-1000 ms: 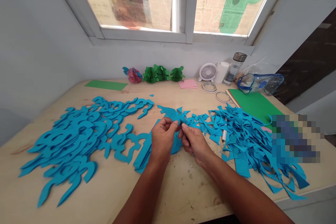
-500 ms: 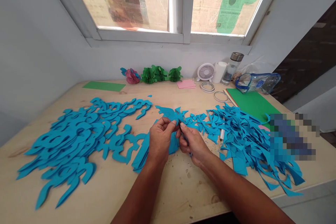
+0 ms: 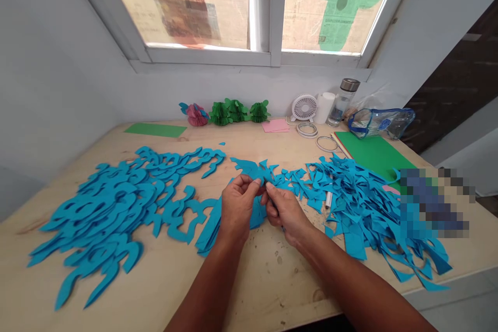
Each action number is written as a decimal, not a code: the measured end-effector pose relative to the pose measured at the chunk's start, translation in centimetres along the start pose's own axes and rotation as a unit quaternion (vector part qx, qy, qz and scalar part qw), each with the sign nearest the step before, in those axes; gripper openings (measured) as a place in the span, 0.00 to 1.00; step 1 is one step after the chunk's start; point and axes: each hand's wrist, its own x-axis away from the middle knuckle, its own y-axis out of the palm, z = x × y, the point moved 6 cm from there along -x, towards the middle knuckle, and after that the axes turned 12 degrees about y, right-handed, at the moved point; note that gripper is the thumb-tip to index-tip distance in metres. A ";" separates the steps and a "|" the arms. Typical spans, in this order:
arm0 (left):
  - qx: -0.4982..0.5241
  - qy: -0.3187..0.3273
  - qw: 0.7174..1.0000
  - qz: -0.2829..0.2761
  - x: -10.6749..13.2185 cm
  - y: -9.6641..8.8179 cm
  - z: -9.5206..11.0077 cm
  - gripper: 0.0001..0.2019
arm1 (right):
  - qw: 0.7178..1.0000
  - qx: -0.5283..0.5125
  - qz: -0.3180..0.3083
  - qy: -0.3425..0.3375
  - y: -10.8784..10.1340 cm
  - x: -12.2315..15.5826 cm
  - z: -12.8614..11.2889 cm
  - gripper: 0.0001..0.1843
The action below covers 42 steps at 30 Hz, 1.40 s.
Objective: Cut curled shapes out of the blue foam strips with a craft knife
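Observation:
My left hand is closed in a pinch, its thumb and index finger meeting close to the right hand's fingertips. What lies in that pinch is too small to make out. My right hand is wrapped round a slim dark tool, mostly hidden by the fingers, with its tip pointing at the left fingertips. Beneath and beside the left hand lies a stack of blue paper, part of it showing between the hands. Just beyond the fingertips are blue paper scraps.
Wavy blue cut-outs are heaped at the left. A pile of blue offcuts covers the right, with a white marker beside it. Along the back stand green paper ornaments, a small fan and a bottle.
The view has shifted very slightly. Both hands keep nearly the same pose and place, and the paper piles look unchanged.

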 end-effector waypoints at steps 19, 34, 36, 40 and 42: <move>0.008 0.044 0.997 0.063 -1.0 -1.6 -0.2 0.12 | 0.999 0.038 0.011 -0.004 -0.1 0.1 -0.2 0.25; 0.176 -0.059 0.982 0.038 0.2 0.4 -1.4 0.10 | 0.985 0.022 0.071 -0.158 -1.1 0.3 -1.7 0.21; 0.188 -0.071 0.980 0.018 0.5 1.0 -1.5 0.10 | 0.983 0.010 0.080 -0.163 -1.3 0.2 -1.7 0.18; 0.184 -0.092 0.978 -0.002 0.9 1.5 -1.8 0.10 | 0.982 -0.025 0.099 -0.158 -1.8 0.1 -1.7 0.15; 0.173 -0.095 0.980 0.007 0.8 1.2 -1.8 0.09 | 0.982 -0.036 0.099 -0.155 -1.9 0.1 -1.9 0.14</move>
